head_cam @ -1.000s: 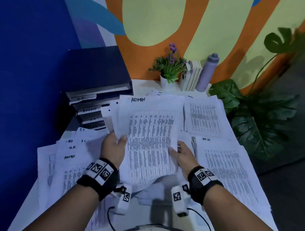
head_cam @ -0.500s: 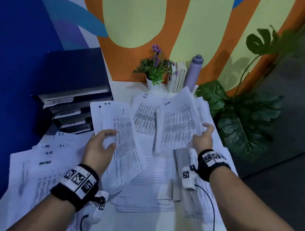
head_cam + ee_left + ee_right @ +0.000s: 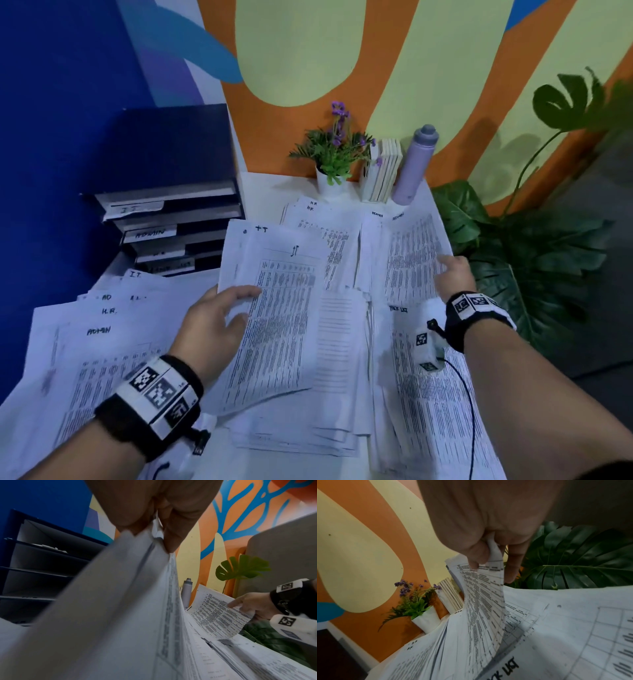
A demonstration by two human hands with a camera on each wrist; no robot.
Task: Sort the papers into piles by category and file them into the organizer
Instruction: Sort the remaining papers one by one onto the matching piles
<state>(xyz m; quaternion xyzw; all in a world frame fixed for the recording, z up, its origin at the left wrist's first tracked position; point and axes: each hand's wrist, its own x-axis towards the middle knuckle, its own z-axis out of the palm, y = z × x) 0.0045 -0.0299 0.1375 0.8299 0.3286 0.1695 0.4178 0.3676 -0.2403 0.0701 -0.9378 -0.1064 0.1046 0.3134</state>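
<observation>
Material: printed paper sheets, judged light, limp and prone to sliding on one another; they bow under their own weight when lifted by one edge.
Where to take hold: judged best at a side edge, thumb above and fingers beneath, with several sheets squared together so that none slips out.
IT sheets (image 3: 274,308): a thin sheaf headed "IT", raised above the central loose stack (image 3: 339,377) on the white table (image 3: 263,185).
Left hand (image 3: 212,329): grasping the IT sheets at their left edge; the wrist view shows the paper nipped between thumb and fingers (image 3: 173,534).
ADMIN sheet (image 3: 407,253): at the far right of the table, over other ADMIN-headed paper, its near edge lifted.
Right hand (image 3: 454,274): pinching the ADMIN sheet at its right edge, forefinger extended over the print.
Organizer (image 3: 171,212): dark stacked trays at far left, slots labelled IT and ADMIN; lower labels illegible.
Sorted piles: IT, H.R. and ADMIN headings show at near left (image 3: 99,329); an H.R. pile (image 3: 318,219) lies by the flower pot (image 3: 329,181).
</observation>
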